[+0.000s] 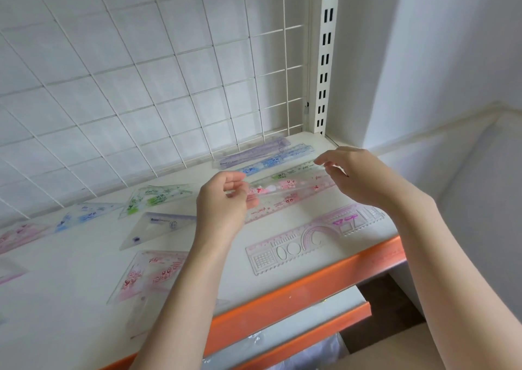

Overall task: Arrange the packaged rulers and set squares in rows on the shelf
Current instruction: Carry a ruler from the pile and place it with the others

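At the far left of the white shelf (pixel 70 279) lies a pink set square (pixel 17 235), partly cut off by the frame edge, and next to it a blue set square (pixel 82 216). Further right a green set square (pixel 154 198) lies near the wire grid back panel (pixel 141 87), with a purple-printed set square (pixel 158 227) in front of it and a pink cartoon set square (pixel 147 273) nearer the shelf's orange front edge (pixel 282 293). The left hand (pixel 223 203) pinches the near end of a packaged pink ruler (pixel 285 189), fingers curled round it, holding it just above the shelf. Behind the ruler, toward the grid, lie a green ruler (pixel 285 173), a blue ruler (pixel 278 159) and a purple ruler (pixel 254 151) in a row. In front of it a pink stencil ruler (pixel 310 237) rests flat near the shelf edge. The right hand (pixel 358 175) is at the pink ruler's far end, fingers bent and thumb close, though whether they actually grip the wrapper cannot be told. At the right a slotted upright (pixel 326 59) rises from the shelf corner.
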Tool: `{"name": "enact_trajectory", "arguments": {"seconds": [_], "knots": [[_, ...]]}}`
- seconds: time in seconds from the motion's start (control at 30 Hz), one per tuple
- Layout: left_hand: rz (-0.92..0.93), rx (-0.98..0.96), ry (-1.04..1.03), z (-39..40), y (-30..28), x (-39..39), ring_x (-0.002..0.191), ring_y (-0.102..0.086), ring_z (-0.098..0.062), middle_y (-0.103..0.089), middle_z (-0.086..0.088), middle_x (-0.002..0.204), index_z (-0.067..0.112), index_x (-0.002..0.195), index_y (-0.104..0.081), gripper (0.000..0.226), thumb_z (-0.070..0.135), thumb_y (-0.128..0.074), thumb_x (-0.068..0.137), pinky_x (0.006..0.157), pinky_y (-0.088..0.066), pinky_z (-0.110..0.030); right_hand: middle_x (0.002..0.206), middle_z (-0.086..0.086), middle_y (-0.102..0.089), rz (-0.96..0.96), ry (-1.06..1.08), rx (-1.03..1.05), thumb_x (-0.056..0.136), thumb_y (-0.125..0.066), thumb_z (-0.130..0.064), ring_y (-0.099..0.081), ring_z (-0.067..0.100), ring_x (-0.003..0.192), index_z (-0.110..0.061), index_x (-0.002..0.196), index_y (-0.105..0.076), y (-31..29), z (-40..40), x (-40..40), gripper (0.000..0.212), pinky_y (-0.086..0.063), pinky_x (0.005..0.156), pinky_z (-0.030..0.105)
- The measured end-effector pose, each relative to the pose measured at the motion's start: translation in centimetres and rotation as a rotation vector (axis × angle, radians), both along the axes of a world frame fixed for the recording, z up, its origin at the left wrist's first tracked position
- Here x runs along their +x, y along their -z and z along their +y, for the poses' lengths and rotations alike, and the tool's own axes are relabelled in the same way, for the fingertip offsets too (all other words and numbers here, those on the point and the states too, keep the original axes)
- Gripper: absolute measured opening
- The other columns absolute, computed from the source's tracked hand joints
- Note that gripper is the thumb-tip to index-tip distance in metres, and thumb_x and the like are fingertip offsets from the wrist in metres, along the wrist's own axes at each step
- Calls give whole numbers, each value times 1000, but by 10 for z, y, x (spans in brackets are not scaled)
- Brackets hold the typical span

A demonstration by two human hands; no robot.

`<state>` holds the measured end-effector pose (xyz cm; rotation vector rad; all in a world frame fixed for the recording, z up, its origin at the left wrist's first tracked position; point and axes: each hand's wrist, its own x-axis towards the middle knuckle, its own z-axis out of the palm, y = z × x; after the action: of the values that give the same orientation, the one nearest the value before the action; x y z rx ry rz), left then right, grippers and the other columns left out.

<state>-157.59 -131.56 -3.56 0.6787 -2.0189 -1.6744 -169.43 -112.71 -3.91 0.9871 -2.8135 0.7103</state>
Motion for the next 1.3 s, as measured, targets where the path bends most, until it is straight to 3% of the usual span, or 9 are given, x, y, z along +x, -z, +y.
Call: {"name": "enact_trajectory", "arguments": {"seconds": [0.23, 0.37, 0.53, 0.7, 0.8, 0.97, 1.1, 1.3], "knots": [[-28, -7, -18, -7, 5, 3, 51, -65, -2, -58, 5, 90, 24, 82, -59, 29, -1, -50, 93, 76, -54, -31, 110, 1, -61, -7, -29, 22, 95, -48, -15, -56, 20, 96, -20, 121, -60, 0, -5, -3, 29, -45, 90, 38], [-33, 42, -9, -4, 9, 4, 53, -65, 0, -57, 6, 92, 24, 83, -59, 30, -1, -47, 95, 67, -53, -16, 115, -1, -60, -35, -77, 49, 90, -59, -27, -45, 12, 88, -23, 123, -58, 0, -8, -1, 33, -42, 92, 35], [-14, 58, -12, -9, 9, 3, 54, -65, -1, -57, 4, 91, 24, 84, -60, 30, -1, -47, 95, 78, -53, -27, 123, -6, -54, -48, -114, 143, 84, -66, -39, -46, 16, 115, -32, 126, -54, -2, -12, 1, 44, -33, 101, 38], [44, 78, -94, -22, 9, 10, 52, -63, 0, -57, 1, 88, 23, 83, -60, 28, -2, -51, 93, 64, -53, -14, 111, 0, -51, 79, -132, 66, 82, -69, -29, -45, 17, 98, -22, 116, -56, -11, -20, 5, 37, -35, 84, 27], [81, 61, -172, -33, 6, 17, 50, -61, 2, -56, 4, 85, 22, 84, -60, 26, -1, -52, 93, 60, -52, -11, 104, -1, -52, 88, -176, 92, 81, -69, -29, -47, 16, 95, -18, 110, -56, -19, -27, 9, 34, -37, 83, 28], [114, 65, -210, -46, 1, 26, 50, -60, 4, -53, 5, 84, 21, 85, -60, 25, -1, -51, 93, 78, -51, -26, 106, -6, -56, -63, -232, 355, 86, -63, -34, -53, 16, 101, -22, 110, -60, -20, -45, 10, 27, -43, 84, 29], [126, 85, -231, -51, 2, 31, 50, -60, 4, -52, 4, 85, 16, 91, -60, 22, -3, -49, 94, 79, -52, -25, 118, -5, -56, -197, -245, 461, 82, -68, -39, -48, 13, 95, -21, 117, -60, -19, -62, 6, 40, -41, 82, 29], [138, 96, -253, -59, 8, 36, 52, -61, 4, -52, 4, 85, 15, 91, -61, 22, -3, -49, 93, 70, -55, -17, 114, -4, -56, -301, -262, 480, 86, -66, -32, -54, 17, 97, -19, 119, -60, -21, -67, 7, 35, -40, 81, 26]]}}
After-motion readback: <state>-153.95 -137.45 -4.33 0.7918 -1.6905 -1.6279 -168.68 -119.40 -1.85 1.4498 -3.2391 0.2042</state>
